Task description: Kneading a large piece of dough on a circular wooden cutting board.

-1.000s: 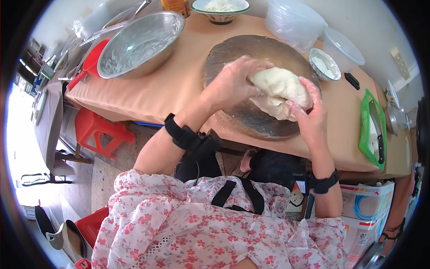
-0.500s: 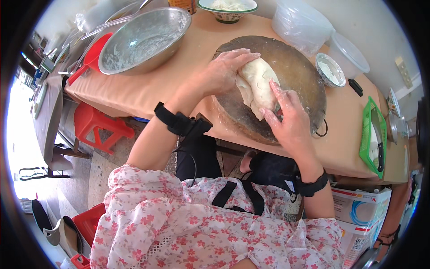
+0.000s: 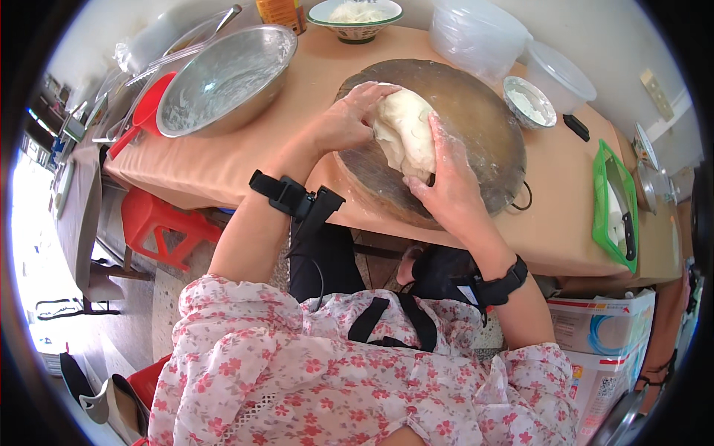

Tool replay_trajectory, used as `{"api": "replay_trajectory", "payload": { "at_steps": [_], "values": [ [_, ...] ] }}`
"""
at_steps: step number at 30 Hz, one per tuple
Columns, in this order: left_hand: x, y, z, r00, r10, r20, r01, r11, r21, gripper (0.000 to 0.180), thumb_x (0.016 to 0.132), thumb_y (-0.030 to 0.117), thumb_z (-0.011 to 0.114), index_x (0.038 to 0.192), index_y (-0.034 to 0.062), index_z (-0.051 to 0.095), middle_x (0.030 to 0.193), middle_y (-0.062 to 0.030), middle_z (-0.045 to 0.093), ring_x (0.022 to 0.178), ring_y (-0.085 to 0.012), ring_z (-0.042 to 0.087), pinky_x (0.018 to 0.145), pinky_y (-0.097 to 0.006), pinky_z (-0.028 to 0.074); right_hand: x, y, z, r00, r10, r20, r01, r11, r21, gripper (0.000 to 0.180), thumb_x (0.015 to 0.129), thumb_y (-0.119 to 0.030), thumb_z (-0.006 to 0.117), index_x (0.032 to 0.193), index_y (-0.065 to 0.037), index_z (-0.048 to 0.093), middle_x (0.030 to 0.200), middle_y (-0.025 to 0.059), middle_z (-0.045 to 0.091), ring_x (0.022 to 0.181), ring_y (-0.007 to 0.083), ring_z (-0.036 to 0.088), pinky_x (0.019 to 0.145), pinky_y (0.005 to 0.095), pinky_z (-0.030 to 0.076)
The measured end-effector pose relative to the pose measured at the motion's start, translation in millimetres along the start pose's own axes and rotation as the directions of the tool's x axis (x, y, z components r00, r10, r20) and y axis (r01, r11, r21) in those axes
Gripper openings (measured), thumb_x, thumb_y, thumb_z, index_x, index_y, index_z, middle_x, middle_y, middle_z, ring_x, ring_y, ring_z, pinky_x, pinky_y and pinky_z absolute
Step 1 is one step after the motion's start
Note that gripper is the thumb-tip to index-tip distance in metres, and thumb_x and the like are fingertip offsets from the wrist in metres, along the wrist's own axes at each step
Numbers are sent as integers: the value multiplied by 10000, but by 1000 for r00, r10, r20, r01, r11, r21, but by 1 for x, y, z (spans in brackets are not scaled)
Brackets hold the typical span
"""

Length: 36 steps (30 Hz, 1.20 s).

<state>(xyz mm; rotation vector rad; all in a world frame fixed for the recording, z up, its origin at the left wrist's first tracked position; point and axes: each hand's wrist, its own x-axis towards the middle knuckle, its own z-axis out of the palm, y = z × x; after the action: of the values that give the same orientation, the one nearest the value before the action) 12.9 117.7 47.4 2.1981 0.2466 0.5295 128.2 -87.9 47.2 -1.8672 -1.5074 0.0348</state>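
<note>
A lump of pale dough (image 3: 407, 128) is held between my two hands, over a round wooden chopping board (image 3: 483, 141). My left hand (image 3: 355, 115) wraps the dough's upper left side, its fingers over the top. Along the right side lies my right hand (image 3: 451, 169), fingers stretched up the dough and thumb at its lower end. Flour dusts both hands. The dough's surface is folded and uneven toward the lower left. Whether its underside rests on the board is hidden.
Left of the board stands a floury metal basin (image 3: 230, 82), beside a red dipper (image 3: 145, 111). Behind are a bowl of white shreds (image 3: 357, 18) and plastic tubs (image 3: 476, 37). To the right sit a flour bowl (image 3: 529, 102) and a green basket (image 3: 604, 215) with a black-handled knife (image 3: 629, 236).
My right hand has turned more upright, its fingers now lying along the dough's right side. The dough looks rounder and more gathered. The whole view has shifted slightly.
</note>
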Motion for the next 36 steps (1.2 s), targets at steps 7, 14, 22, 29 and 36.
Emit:
{"api": "replay_trajectory", "payload": {
  "at_steps": [7,14,22,29,36],
  "values": [
    [-23,32,24,998,-58,-35,61,994,96,691,721,-3,731,1367,149,536,1229,-101,497,1029,-206,586,879,-315,538,-20,16,-22,993,-46,-105,43,999,-25,787,702,58,618,1437,-117,396,1257,215,518,1138,407,543,970,444,459],
    [-47,82,79,982,-111,-156,123,990,72,660,725,-7,755,1339,137,565,1138,-130,502,985,-249,595,849,-318,549,-40,40,-70,990,-41,-139,52,996,77,701,670,157,564,1323,-99,550,1243,157,581,1159,331,571,986,383,467],
    [2,122,58,926,216,-309,-163,969,188,559,752,73,720,1290,94,572,1208,-223,514,983,-384,613,886,-419,511,-5,28,-120,918,-195,-345,189,981,-50,731,670,184,554,1336,-117,550,1278,143,590,1208,321,560,999,377,469],
    [12,93,67,993,-117,26,84,835,544,720,803,246,734,1447,207,413,1311,-210,498,1120,-374,578,951,-425,490,-11,108,-86,995,-51,-81,48,998,-33,768,725,48,586,1447,-146,410,1413,174,472,1288,347,478,1057,391,414],
    [49,61,57,994,8,111,-54,909,414,883,724,205,799,1480,213,344,1371,-223,461,1248,-398,483,1030,-433,432,-5,93,-100,989,92,119,-99,993,60,792,731,15,617,1471,-102,359,1415,202,461,1300,359,455,1072,397,396]
  ]
}}
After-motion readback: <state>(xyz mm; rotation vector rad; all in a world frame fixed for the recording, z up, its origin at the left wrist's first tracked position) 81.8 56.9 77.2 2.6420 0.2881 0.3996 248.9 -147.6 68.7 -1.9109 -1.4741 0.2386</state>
